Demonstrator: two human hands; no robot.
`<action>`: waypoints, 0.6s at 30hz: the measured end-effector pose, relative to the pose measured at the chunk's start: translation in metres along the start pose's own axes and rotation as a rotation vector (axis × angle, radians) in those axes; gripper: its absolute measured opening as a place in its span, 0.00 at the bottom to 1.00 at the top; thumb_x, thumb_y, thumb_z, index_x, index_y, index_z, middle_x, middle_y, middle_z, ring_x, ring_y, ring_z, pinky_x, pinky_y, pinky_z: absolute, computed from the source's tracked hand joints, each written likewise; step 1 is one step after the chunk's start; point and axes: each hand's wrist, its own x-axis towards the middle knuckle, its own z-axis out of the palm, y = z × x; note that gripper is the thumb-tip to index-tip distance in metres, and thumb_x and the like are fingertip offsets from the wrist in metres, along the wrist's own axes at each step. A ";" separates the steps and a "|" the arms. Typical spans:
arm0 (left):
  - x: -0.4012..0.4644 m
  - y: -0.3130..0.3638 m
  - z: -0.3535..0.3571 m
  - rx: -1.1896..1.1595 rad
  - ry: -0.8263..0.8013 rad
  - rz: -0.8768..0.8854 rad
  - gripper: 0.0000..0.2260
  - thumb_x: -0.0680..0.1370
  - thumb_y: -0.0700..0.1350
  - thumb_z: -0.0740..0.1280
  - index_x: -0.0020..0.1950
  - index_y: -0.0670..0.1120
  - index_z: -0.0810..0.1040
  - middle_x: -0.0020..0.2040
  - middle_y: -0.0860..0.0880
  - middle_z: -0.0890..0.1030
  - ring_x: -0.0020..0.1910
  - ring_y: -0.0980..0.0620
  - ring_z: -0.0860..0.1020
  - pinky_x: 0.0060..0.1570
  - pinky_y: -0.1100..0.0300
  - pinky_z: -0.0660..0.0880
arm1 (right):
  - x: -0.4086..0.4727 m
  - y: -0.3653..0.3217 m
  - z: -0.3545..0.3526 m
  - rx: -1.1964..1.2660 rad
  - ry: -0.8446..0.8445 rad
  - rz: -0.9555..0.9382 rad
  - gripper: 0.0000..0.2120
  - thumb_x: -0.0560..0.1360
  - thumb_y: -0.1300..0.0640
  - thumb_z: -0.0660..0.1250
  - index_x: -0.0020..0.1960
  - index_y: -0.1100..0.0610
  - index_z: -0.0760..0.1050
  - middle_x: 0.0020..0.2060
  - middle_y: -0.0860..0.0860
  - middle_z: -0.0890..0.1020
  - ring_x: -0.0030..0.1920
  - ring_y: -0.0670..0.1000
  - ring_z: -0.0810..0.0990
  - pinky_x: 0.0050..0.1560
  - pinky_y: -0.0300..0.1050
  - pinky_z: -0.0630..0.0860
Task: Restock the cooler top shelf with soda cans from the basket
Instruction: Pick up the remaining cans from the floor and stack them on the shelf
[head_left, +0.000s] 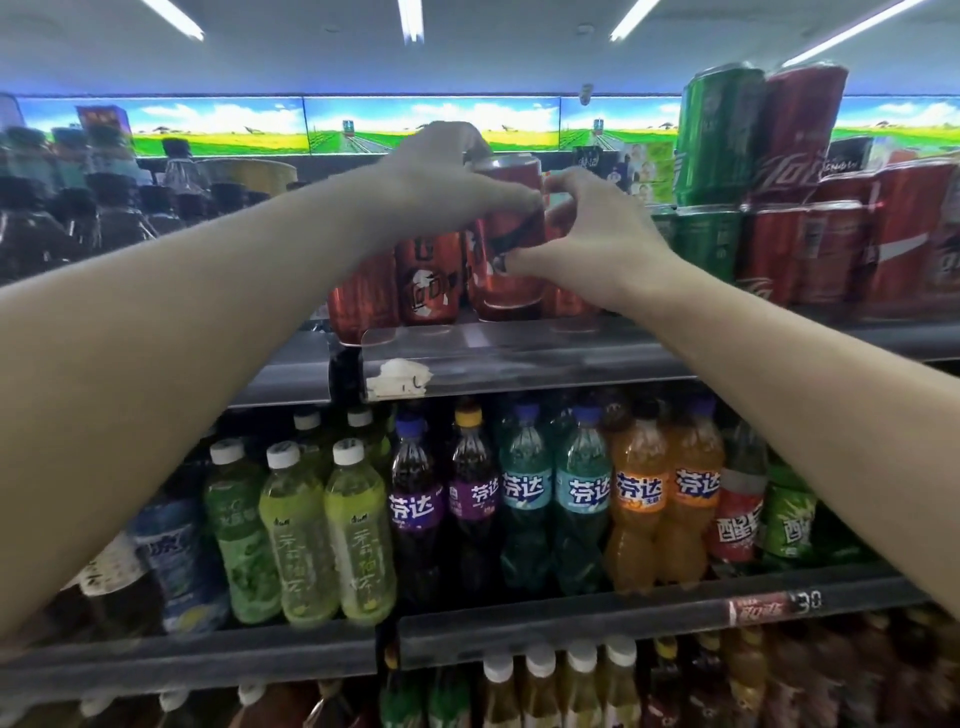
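Observation:
Both my hands reach up to the cooler's top shelf (519, 358). A red soda can (511, 228) stands upright at the shelf's front, a little above the red cans (428, 278) lined up behind and left of it. My left hand (441, 176) grips its top and left side, with the thumb across the front. From the right, my right hand (592, 234) pinches the can with thumb low and fingers high. The basket is out of view.
Stacked green cans (717, 135) and red cola cans (810, 249) fill the top shelf to the right; dark bottles (78, 218) stand to the left. The shelf below carries green tea bottles (301, 535) and coloured soda bottles (582, 499). More bottles sit lower down.

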 end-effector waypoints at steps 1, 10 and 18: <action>-0.001 0.000 0.003 0.049 -0.016 0.014 0.23 0.76 0.59 0.74 0.63 0.46 0.78 0.53 0.45 0.83 0.50 0.47 0.83 0.55 0.48 0.80 | 0.001 0.001 0.002 -0.018 0.000 -0.027 0.34 0.68 0.50 0.79 0.70 0.53 0.71 0.55 0.49 0.81 0.55 0.51 0.80 0.54 0.49 0.79; 0.004 -0.012 0.022 0.165 0.010 0.039 0.25 0.76 0.59 0.74 0.66 0.46 0.76 0.55 0.49 0.77 0.53 0.48 0.77 0.49 0.56 0.71 | 0.015 0.012 0.017 -0.100 0.035 -0.183 0.42 0.70 0.55 0.77 0.79 0.52 0.61 0.67 0.56 0.74 0.62 0.56 0.75 0.63 0.51 0.73; 0.003 -0.020 0.029 0.260 0.003 0.063 0.24 0.78 0.59 0.71 0.66 0.45 0.72 0.54 0.48 0.77 0.51 0.47 0.76 0.46 0.55 0.69 | 0.023 0.011 0.029 -0.264 0.023 -0.245 0.26 0.71 0.56 0.73 0.68 0.57 0.71 0.56 0.51 0.74 0.57 0.54 0.74 0.53 0.48 0.70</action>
